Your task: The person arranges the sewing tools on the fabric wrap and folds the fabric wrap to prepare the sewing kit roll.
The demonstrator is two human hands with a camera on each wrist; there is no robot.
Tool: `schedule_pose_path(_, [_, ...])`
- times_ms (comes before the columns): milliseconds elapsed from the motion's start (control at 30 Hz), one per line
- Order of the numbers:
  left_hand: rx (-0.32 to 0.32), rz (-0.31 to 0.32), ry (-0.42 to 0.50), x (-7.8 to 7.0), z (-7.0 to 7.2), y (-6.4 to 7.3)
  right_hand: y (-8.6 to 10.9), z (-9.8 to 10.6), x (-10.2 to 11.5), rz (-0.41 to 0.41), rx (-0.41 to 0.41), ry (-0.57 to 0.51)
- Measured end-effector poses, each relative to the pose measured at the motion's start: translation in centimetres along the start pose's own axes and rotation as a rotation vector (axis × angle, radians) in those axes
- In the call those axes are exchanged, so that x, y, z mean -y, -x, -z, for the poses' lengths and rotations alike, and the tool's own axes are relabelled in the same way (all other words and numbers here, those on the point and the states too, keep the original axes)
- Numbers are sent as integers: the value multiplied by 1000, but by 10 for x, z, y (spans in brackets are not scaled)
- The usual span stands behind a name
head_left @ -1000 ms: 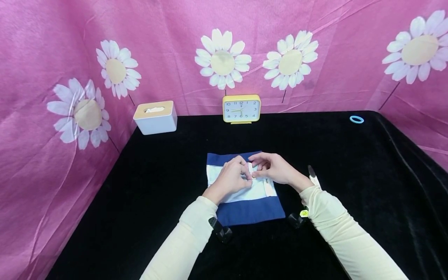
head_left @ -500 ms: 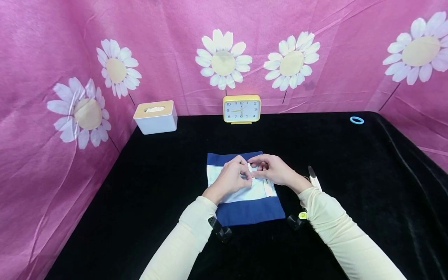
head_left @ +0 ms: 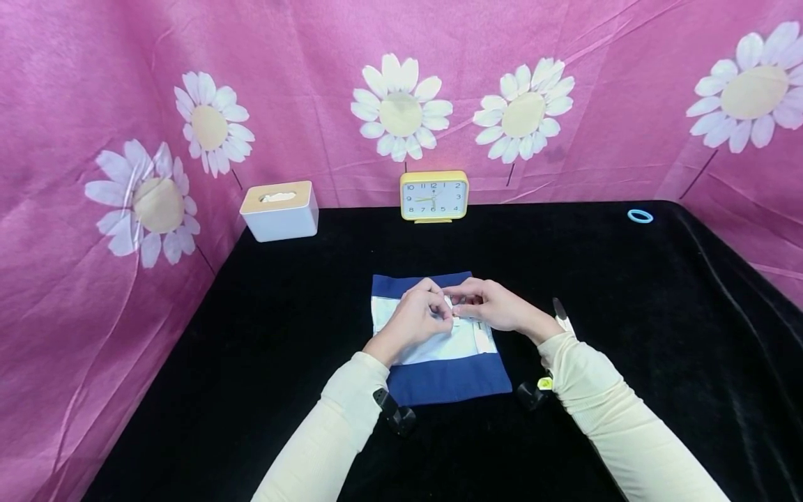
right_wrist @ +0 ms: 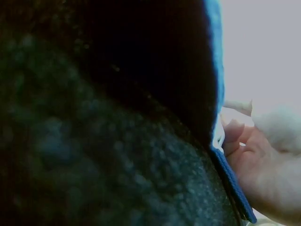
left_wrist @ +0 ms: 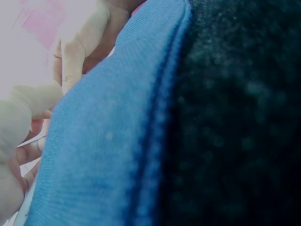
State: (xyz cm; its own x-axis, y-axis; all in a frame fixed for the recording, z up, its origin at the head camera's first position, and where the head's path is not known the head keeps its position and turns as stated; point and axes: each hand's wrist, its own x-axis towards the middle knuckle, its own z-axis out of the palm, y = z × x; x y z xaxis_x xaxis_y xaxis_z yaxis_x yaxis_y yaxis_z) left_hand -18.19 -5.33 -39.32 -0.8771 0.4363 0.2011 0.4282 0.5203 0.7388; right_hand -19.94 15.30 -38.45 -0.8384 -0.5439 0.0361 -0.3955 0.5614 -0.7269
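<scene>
A cloth panel [head_left: 448,380], navy at its top and bottom with a white middle band, lies flat on the black table cover. My left hand [head_left: 414,314] is over the white band, thumb and forefinger pinched together at a small white strap [head_left: 449,302]. From the other side, my right hand [head_left: 498,307] holds the same strap between thumb and fingers. Lower on the band's right side lies another white strap [head_left: 482,339]. Fingers hide most of the held part. Both wrist views show the blue cloth edge [left_wrist: 103,136] close up and blurred, with parts of hands beyond it.
A tissue box [head_left: 282,216] with a wooden lid stands at the back left. A yellow clock [head_left: 433,196] is at the back middle, and a light blue ring [head_left: 640,216] at the back right. A white item with a dark tip [head_left: 559,309] shows beside the right sleeve.
The right hand's fingers shift slightly about the small strap. The left hand and the cloth panel stay almost where they were.
</scene>
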Motion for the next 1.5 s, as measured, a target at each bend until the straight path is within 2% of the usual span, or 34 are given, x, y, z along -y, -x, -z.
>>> schedule_pose_path(200, [-7, -12, -15, 0, 0, 0, -2, -2, 1, 0, -25, 18])
schedule_pose_path(467, [-8, -20, -10, 0, 0, 0, -3, -8, 0, 96, -115, 26])
schedule_pose_path(567, [-5, -21, -14, 0, 0, 0, -4, -8, 0, 70, -130, 9])
schedule_pose_path(700, [1, -21, -17, 1, 1, 0, -6, -8, 2, -12, -137, 7])
schedule_pose_path(933, [3, -30, -15, 1, 2, 1, -4, -6, 3, -83, -153, -26])
schedule_pose_path(1167, [5, -66, 11, 5, 2, -1, -3, -5, -2, -87, -147, -92])
schedule_pose_path(1500, [32, -68, 19, 7, 3, -2, -3, -5, 0, -102, -125, -68])
